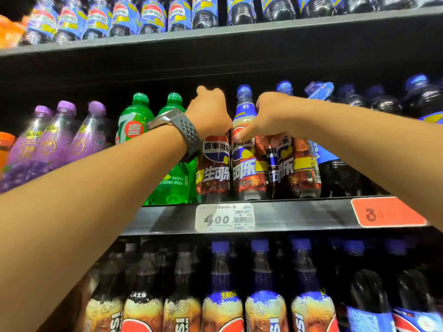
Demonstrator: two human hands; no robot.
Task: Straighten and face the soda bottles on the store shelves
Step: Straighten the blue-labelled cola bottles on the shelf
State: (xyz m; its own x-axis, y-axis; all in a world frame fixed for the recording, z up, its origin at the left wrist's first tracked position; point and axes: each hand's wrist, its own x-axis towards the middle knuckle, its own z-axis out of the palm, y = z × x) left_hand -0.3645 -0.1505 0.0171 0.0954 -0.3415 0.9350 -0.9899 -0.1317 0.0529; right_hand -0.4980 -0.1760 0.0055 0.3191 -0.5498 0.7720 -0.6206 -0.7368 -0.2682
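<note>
Left hand (pixel 209 113), right hand (pixel 272 117) — cola bottles (pixel 249 174)

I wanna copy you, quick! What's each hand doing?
Left hand: grips the left cola bottle by its top.
Right hand: fingers pinch the middle cola bottle.

brown cola bottles (pixel 251 168) (blue caps) | green bottles (pixel 135 116) | purple bottles (pixel 55 140) | orange tag (pixel 387 213)

Dark gap above bottle caps (pixel 244 89)
</note>
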